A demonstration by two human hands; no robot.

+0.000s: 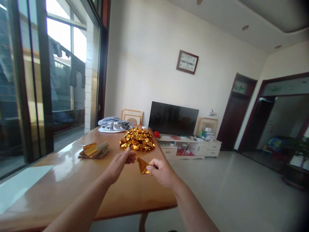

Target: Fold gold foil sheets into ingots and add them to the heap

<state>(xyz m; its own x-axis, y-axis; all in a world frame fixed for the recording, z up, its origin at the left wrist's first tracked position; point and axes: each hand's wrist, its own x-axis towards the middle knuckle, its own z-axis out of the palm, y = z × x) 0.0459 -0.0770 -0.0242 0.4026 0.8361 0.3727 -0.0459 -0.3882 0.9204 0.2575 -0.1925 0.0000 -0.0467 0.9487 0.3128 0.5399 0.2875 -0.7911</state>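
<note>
A folded triangle of gold foil paper (143, 166) is pinched in my right hand (163, 172), between thumb and fingers, above the wooden table (135, 193). My left hand (122, 164) hovers close by, its fingertips pressed together just in front of a heap of folded gold foil pieces (137, 139). No object shows in those fingers. Left of the heap lies a stack of gold and brown paper sheets (93, 150), with its top sheets curling up.
A folded grey and white cloth (113, 125) lies at the table's far end. Beyond stand a black television (173, 118) and a low white cabinet (189, 146) with small items. Tall windows (65, 64) run along the left, and a tiled floor lies right of the table.
</note>
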